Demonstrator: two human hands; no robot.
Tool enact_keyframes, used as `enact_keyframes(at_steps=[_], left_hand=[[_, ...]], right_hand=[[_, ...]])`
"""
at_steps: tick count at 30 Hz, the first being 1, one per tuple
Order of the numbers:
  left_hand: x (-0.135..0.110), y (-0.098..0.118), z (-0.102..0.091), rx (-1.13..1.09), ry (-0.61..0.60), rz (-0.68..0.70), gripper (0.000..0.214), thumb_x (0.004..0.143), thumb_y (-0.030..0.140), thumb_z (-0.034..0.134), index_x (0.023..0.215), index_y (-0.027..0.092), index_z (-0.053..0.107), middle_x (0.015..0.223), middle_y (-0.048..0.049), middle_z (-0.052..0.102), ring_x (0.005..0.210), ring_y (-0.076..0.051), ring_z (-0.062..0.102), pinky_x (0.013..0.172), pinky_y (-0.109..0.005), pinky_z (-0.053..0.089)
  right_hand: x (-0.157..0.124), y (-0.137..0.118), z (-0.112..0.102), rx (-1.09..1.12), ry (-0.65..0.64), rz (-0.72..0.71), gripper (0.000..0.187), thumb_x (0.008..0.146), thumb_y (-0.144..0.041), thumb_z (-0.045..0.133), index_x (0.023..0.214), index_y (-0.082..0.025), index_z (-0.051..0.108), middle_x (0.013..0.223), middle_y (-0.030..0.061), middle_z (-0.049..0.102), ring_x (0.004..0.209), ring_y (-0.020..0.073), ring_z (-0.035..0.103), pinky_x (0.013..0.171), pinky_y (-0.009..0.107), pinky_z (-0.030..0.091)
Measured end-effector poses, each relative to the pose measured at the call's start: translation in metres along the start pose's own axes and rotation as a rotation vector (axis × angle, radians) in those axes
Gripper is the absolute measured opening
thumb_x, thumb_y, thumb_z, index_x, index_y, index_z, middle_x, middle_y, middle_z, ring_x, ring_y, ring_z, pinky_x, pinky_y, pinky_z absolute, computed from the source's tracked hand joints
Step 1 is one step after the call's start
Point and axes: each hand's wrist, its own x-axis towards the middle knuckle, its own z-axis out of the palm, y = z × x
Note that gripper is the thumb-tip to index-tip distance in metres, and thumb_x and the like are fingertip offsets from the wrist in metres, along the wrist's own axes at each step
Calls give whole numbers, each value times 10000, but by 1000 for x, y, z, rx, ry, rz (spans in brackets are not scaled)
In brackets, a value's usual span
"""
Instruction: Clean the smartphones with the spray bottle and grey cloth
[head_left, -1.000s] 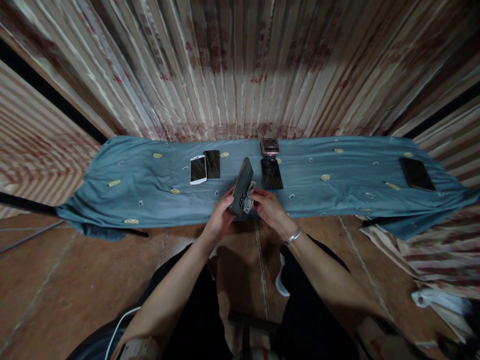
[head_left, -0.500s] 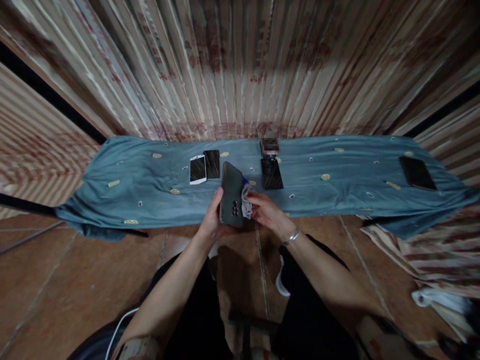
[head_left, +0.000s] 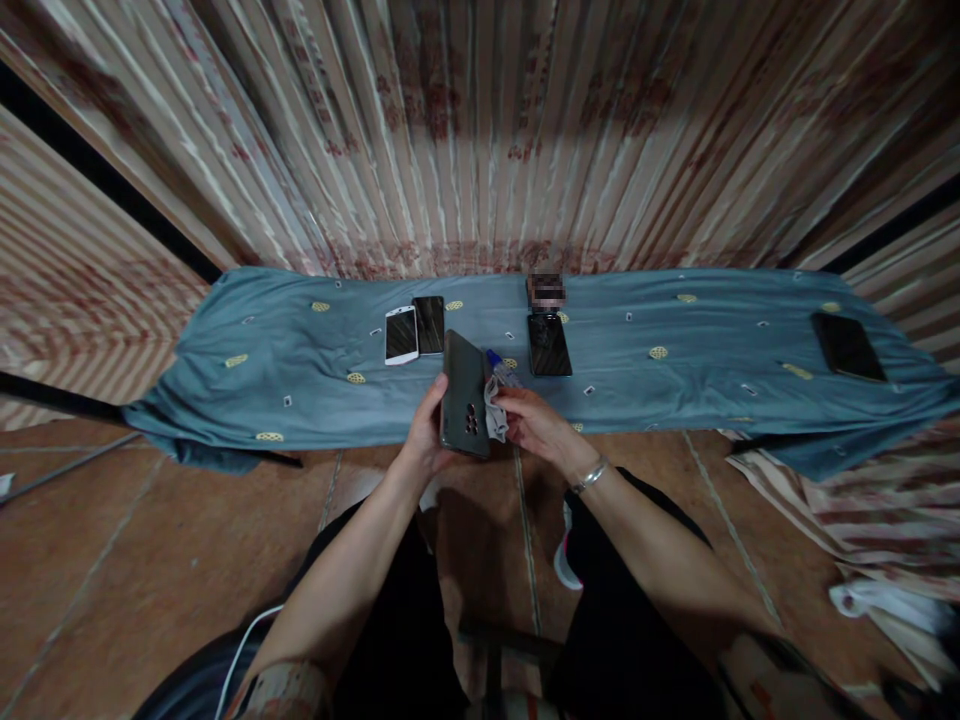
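Note:
A dark green smartphone [head_left: 463,390] is tilted up in my left hand [head_left: 429,425], its back with the camera lenses toward me. My left fingers are closed around its left edge. In my right hand [head_left: 534,420] a grey cloth [head_left: 496,408] is pinched, held against or close beside the phone's right edge. Just behind the cloth, a small clear bottle with a blue top [head_left: 501,366] shows in part; the cloth and hand hide its lower end.
On the blue cloth-covered table [head_left: 697,390] lie a white phone [head_left: 401,335], a black phone [head_left: 429,325] beside it, another dark phone [head_left: 550,346] with a blurred-out item [head_left: 545,292] behind it, and a dark tablet-like device [head_left: 849,346] far right. A striped curtain [head_left: 480,130] hangs behind.
The view has shifted slightly, so the table's things sit a little further right. More of the blue-topped bottle shows beside the cloth. Both hands keep their holds.

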Motion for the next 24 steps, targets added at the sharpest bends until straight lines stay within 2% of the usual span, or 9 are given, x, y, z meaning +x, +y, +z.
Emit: enact_keyframes(at_steps=[5,12,16,21,24], left_hand=[[0,6,0,28,-53,21,493,735,489,693,1071,129,702,1069,-136,762,1131,-326,665,950,-446,541],[6,13,-5,37,35,115,419,728,430,726,1027,137,703,1167,-135,731,1259,-309,588,1013,-428,496],[10,10,-6,89,70,194,396,647,378,817,943,143,701,1162,-122,722,1232,-306,603,1012,-412,491],[13,3,-3,182,105,299,480,579,265,869,1016,209,678,1224,-55,682,1240,-248,590,1042,-372,442],[15,-2,-2,229,99,375,525,549,238,884,1031,225,673,1192,-37,688,1202,-235,606,1041,-352,425]], right_hand=[[-11,0,1,39,-74,108,163,599,-208,812,712,-181,698,638,-29,691,546,92,594,533,193,476],[-24,11,2,27,-118,149,197,587,-248,830,717,-166,707,634,-25,684,529,85,578,525,197,483],[-24,17,2,20,-85,118,190,607,-279,818,672,-165,680,609,-17,667,512,93,567,501,204,465],[-20,28,1,-79,-5,71,201,642,-326,767,595,-177,641,580,-5,654,516,94,538,481,196,414],[-17,33,0,-147,7,59,207,665,-338,744,589,-180,636,576,-10,652,503,90,520,479,197,400]])
